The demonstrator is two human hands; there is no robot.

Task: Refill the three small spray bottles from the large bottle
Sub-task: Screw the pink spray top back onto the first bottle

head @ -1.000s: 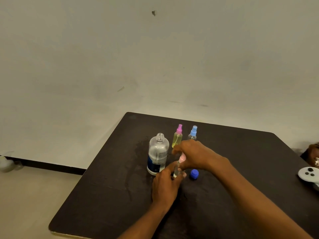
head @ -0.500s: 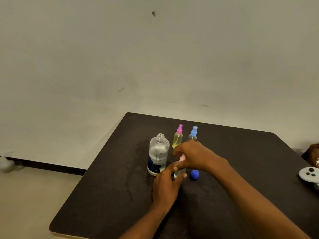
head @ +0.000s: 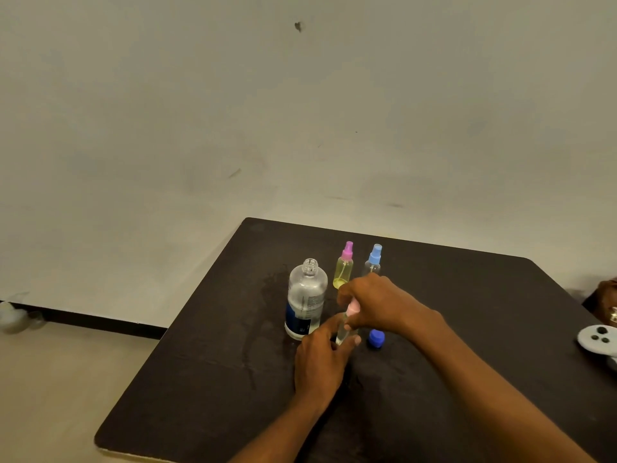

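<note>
A large clear bottle (head: 305, 300) with a dark blue label stands uncapped on the black table (head: 200, 379). Its blue cap (head: 376, 338) lies to the right. Behind stand a yellowish spray bottle with a magenta top (head: 344, 267) and a clear one with a blue top (head: 374, 260). In front, my left hand (head: 320, 359) holds the body of a third small clear spray bottle (head: 344, 332). My right hand (head: 377, 300) grips that bottle's pink spray top (head: 352, 309) from above.
A white game controller (head: 599, 339) lies at the table's right edge, with a brown object (head: 606, 295) behind it. Wet streaks mark the table left of the large bottle. A pale wall rises behind; the floor lies to the left.
Both hands stay on the small bottle with the pink top. My right hand has shifted slightly on the top; the bottle stays in place.
</note>
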